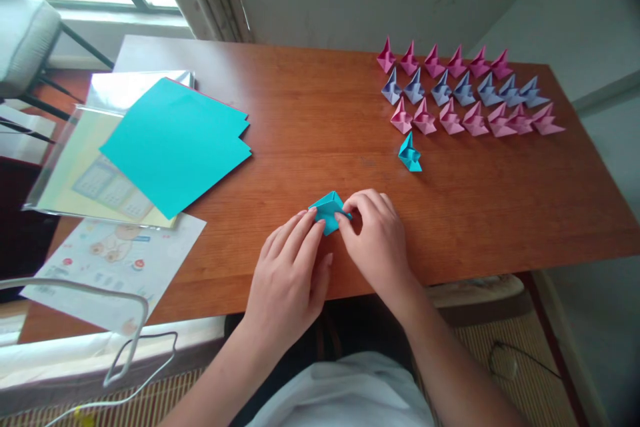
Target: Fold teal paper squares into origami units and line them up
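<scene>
A small folded piece of turquoise paper (328, 211) lies on the wooden table near its front edge, between my hands. My left hand (291, 263) rests at its left side, fingertips pressing on the paper and the thumb apart below. At its right corner my right hand (376, 233) pinches the paper between thumb and index finger. Farther back and to the right stands a finished turquoise origami figure (410, 153) with a pointed top. Parts of the folded paper are hidden beneath my fingers.
Rows of dark pink (456, 63), lavender (463, 89) and light pink origami figures (475, 120) stand at the back right. Turquoise sheets (175, 147) lie on a clear plastic packet (60, 173) at left, above a printed sheet (117, 267). A white cable (135, 303) crosses the lower left.
</scene>
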Available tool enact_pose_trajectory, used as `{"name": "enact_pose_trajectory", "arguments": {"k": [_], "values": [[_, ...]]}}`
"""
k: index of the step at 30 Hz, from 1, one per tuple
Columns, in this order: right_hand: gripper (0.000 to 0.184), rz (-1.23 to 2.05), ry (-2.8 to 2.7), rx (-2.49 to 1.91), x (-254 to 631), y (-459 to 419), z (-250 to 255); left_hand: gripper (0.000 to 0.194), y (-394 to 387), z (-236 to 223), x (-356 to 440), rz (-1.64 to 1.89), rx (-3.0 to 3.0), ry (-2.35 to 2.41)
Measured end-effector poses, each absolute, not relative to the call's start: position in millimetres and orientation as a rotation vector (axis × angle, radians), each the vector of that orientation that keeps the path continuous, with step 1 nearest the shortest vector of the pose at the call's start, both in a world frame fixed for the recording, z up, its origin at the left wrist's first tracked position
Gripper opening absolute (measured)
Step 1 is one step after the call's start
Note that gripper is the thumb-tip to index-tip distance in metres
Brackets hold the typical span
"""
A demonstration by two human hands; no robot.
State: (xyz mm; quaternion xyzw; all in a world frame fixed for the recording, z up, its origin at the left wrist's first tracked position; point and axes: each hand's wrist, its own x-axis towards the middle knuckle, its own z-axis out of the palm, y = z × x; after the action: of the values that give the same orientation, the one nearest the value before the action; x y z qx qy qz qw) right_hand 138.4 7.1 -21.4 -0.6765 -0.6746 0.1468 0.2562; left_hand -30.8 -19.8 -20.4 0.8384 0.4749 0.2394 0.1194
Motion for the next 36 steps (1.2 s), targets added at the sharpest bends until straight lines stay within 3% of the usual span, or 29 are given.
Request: {"name": "enact_pose_trajectory", "arguments": {"k": [5, 9, 15, 22, 25, 29, 36], "values": [[0.012, 0.503, -1.669, -1.598, 139.1, -0.5, -20.8, 0.046, -21.5, -20.0, -25.4, 0.797, 2.299, 1.37], [0.012, 0.333, -1.604, -1.5, 137.1, -4.1, -19.1, 0.048, -21.6, -17.2, -20.9, 0.866, 2.113, 1.306], [0.044, 0.306, -1.624, -1.375, 131.2, -11.9, -17.8, 0.051, -22.3, -11.5, -16.4, 0.934, 1.734, 1.23], [0.051, 0.491, -1.833, -1.221, 137.1, -25.5, -11.5, 0.022, -2.8, -2.9, -16.9, 1.008, 1.156, 1.146], [0.054, 0.459, -1.882, -1.171, 144.9, -25.7, -12.5, 0.02, 6.4, -4.9, -20.6, 0.971, 1.174, 1.167], [0.041, 0.359, -1.873, -1.247, 157.3, -18.7, -13.6, 0.02, 13.2, -7.9, -25.1, 0.9, 1.299, 1.173], [0.009, 0.638, -1.786, -1.465, 165.0, -5.5, -15.5, 0.013, 22.9, -12.6, -23.8, 0.713, 1.903, 1.304]]}}
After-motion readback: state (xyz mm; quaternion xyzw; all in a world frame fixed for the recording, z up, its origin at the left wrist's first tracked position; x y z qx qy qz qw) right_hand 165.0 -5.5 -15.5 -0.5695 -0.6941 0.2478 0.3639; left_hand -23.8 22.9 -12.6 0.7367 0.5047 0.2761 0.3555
